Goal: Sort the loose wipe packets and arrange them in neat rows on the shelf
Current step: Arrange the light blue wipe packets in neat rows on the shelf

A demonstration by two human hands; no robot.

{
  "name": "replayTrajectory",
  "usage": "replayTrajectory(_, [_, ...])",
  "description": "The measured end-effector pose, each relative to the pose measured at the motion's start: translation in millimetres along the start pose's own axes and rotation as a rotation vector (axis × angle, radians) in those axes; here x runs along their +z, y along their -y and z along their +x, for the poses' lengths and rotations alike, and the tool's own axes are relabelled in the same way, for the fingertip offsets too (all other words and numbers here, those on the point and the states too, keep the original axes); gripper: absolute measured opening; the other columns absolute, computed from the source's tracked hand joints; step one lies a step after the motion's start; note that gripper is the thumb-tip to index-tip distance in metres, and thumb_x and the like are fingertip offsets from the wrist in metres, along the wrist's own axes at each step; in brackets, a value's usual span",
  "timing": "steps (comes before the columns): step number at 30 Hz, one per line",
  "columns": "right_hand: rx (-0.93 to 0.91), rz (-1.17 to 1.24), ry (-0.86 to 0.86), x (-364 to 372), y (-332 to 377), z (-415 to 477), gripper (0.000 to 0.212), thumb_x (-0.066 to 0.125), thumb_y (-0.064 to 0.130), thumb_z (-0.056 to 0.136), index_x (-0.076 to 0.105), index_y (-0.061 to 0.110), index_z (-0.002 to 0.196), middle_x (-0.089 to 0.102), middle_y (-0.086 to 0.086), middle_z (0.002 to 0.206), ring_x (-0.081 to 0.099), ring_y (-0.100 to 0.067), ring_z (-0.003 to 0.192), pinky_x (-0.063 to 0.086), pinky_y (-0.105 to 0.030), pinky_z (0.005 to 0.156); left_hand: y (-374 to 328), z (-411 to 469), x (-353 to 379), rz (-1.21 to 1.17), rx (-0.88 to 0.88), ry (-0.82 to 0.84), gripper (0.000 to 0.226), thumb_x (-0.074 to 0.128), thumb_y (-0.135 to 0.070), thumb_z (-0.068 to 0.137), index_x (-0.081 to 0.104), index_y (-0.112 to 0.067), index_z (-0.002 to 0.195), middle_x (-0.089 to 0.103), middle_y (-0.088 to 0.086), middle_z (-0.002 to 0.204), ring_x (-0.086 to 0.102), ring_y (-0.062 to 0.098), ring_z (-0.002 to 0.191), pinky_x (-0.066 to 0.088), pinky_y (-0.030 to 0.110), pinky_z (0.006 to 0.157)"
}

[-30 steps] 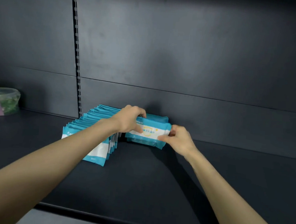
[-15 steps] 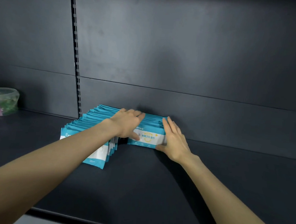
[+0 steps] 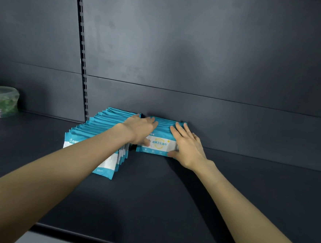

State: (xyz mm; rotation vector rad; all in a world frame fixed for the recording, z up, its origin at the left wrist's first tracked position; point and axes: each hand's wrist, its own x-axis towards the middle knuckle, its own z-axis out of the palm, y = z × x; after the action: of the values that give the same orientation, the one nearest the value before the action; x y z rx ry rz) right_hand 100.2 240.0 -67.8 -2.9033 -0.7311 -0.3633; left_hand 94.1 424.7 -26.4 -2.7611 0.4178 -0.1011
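Two rows of teal-and-white wipe packets stand on the dark shelf (image 3: 150, 196). The long left row (image 3: 98, 130) runs from the back wall toward the front, partly hidden by my left forearm. A short second row (image 3: 161, 145) stands to its right against the back wall, its front packet facing me. My left hand (image 3: 139, 130) lies over the left end of this short row, fingers on the tops and thumb on the front packet. With fingers straight, my right hand (image 3: 185, 146) presses flat on the right end of the short row.
A clear plastic tub (image 3: 0, 101) with green and purple contents sits at the far left of the shelf. A slotted upright rail (image 3: 82, 53) runs up the back wall behind the left row. The shelf's front lip (image 3: 94, 238) is near me.
A second ago both hands pinched the front packet, tilted, at its ends. That packet now stands against the short row, and both hands lie flattened on the row's tops and front.
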Motion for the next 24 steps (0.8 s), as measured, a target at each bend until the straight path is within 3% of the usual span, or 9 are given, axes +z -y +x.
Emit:
replayTrajectory(4, [0.027,-0.03,0.03,-2,-3,3,0.09,0.065,0.038,0.088,0.006,0.021,0.153,0.001,0.002,0.161,-0.007,-0.021,0.148,0.003,-0.044,0.118,-5,5,1,0.055,-0.016,-0.044,0.074,0.057,-0.04,0.09,0.024,-0.006,0.146,0.029,0.01,0.153,0.033,0.024,0.139,0.024,0.044,0.115])
replayTrajectory(8, [0.036,-0.054,0.051,-3,-1,5,0.089,0.064,0.037,0.088,0.006,0.021,0.153,0.001,0.002,0.161,-0.006,-0.023,0.148,0.0,-0.045,0.118,-5,7,1,0.076,-0.034,-0.044,0.071,0.059,-0.043,0.089,0.03,-0.008,0.144,0.034,0.009,0.15,0.04,0.025,0.134,0.026,0.045,0.114])
replayTrajectory(14, [0.097,-0.062,0.095,-13,7,-1,0.091,0.065,0.039,0.086,0.005,0.025,0.153,-0.013,-0.008,0.16,-0.012,-0.031,0.146,-0.001,-0.047,0.118,-9,-6,-4,0.103,-0.087,-0.024,0.077,0.054,-0.041,0.092,0.015,-0.011,0.151,0.009,0.011,0.159,0.008,0.027,0.146,0.009,0.055,0.116])
replayTrajectory(17, [0.094,-0.061,0.061,-30,15,-11,0.09,0.065,0.033,0.087,0.004,0.024,0.153,-0.013,-0.008,0.159,-0.005,-0.031,0.147,0.007,-0.048,0.118,-6,-21,-12,0.035,-0.109,-0.096,0.075,0.053,-0.043,0.092,0.017,-0.012,0.15,0.01,0.01,0.159,0.009,0.025,0.146,0.013,0.049,0.116])
replayTrajectory(21, [0.071,0.001,-0.096,-62,37,-38,0.073,0.061,0.028,0.089,0.021,0.019,0.15,0.006,-0.008,0.159,0.017,-0.031,0.142,0.026,-0.045,0.11,-3,-60,-31,-0.074,-0.147,-0.24,0.067,0.053,-0.042,0.092,0.028,-0.014,0.147,0.028,0.007,0.153,0.021,0.024,0.142,0.014,0.047,0.115])
replayTrajectory(24, [0.091,0.044,-0.173,-81,61,-71,0.065,0.06,0.03,0.091,0.029,0.017,0.147,0.015,-0.008,0.157,0.023,-0.032,0.138,0.031,-0.045,0.107,-9,-105,-45,-0.15,-0.167,-0.367,0.064,0.051,-0.043,0.092,0.03,-0.015,0.146,0.036,0.008,0.147,0.025,0.025,0.14,0.011,0.047,0.117])
